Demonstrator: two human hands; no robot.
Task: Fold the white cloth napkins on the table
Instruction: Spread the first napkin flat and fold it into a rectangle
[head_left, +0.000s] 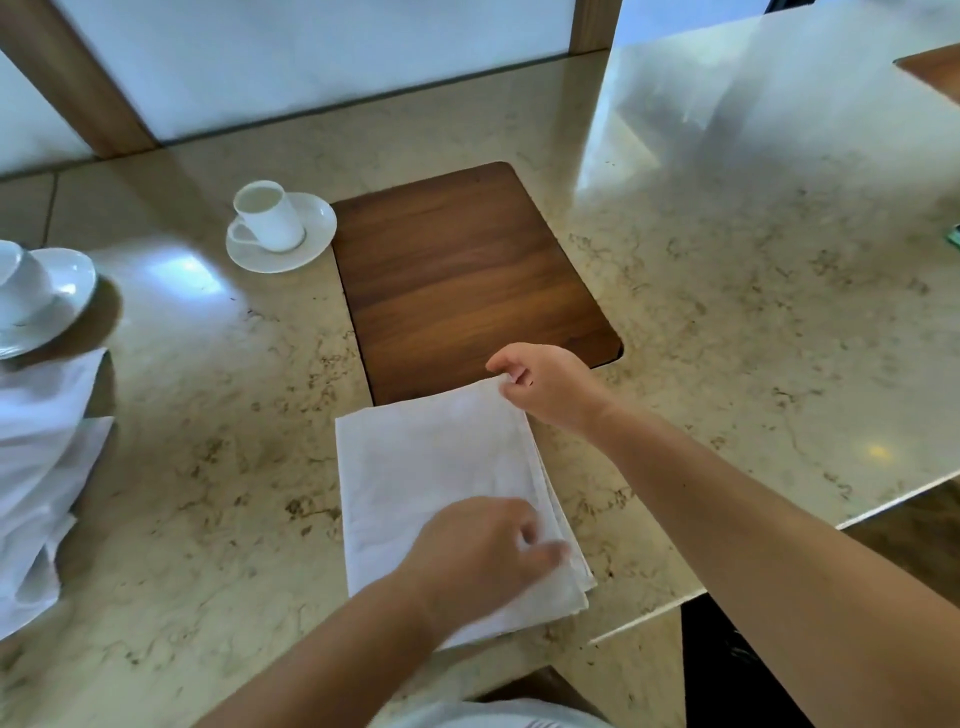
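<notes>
Left hand (483, 551) on folded napkin (436, 483), right hand (545, 387) at its far corner

Soft daylight comes from the frosted panels (311, 67) at the back and makes pale glare on the polished bench (727, 312). The left hand (483, 551) is blurred, and straight lines bend near the edges.

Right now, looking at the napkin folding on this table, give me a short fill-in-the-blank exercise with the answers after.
1. The right hand pinches the far ____ corner of the folded napkin.
2. The cup stands on a white ____.
3. The unfolded napkins lie at the table's ____ edge.

Missing words: right; saucer; left
</notes>
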